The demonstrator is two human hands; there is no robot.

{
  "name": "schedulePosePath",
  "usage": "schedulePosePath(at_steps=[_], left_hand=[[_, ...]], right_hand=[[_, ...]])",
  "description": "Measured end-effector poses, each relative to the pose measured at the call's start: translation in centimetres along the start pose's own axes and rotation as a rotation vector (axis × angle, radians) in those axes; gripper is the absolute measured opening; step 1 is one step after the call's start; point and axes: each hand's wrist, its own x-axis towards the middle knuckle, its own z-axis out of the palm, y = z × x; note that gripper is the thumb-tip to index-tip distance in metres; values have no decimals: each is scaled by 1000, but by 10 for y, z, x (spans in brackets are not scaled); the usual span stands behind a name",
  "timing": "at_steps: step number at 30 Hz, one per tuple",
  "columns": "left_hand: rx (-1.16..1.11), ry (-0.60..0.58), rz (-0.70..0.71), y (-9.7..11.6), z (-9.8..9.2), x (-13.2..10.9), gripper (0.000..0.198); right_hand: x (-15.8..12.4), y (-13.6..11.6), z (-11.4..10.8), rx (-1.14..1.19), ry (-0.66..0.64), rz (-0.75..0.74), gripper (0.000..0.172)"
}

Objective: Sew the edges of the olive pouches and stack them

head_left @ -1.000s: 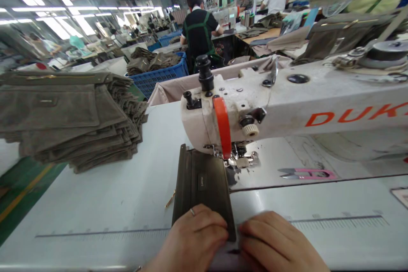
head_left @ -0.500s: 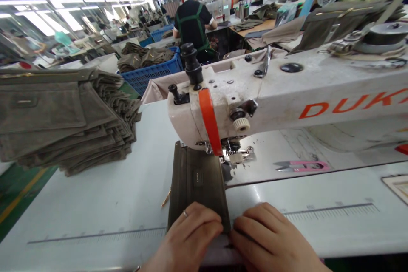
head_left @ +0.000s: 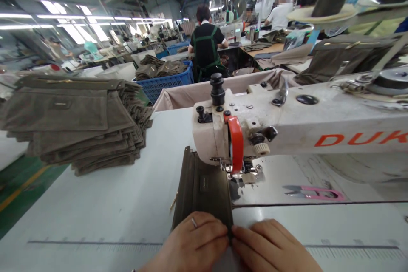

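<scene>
A dark olive fabric piece (head_left: 204,191) with a small label lies on the white table, its far end under the head of a white sewing machine (head_left: 287,129) with an orange guard. My left hand (head_left: 191,242), a ring on one finger, rests flat on the near end of the piece. Beside it, my right hand (head_left: 270,248) has curled fingers pressing the piece's near right edge. The two hands almost touch at the bottom of the view.
A tall stack of olive fabric pieces (head_left: 76,123) sits at the left of the table (head_left: 95,208). Pink thread snips (head_left: 315,193) lie right of the needle. Behind, a blue crate (head_left: 165,83) holds more fabric, and people work at other machines.
The fabric piece has fed a little further under the machine, and both hands have followed it forward, closer together. The camera view has tilted upward.
</scene>
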Motion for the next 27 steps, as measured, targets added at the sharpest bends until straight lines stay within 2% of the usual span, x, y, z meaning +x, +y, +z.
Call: schedulePosePath(at_steps=[5,8,15,20,27], left_hand=[[-34,-125,-40,-11,-10,8,19],[-47,-172,-77,-17,-14,13,21],[-14,-99,-60,-38,-10,22,21],[41,-71,-77,-55,-6,30,23],[99,-132,-104,-74,-8,44,18]], right_hand=[[10,11,-1,-4,-37,-7,35],[16,16,-3,24,-110,9,27],[35,26,-7,31,-248,71,29],[47,36,-5,40,-251,105,35],[50,50,3,7,-339,217,38]])
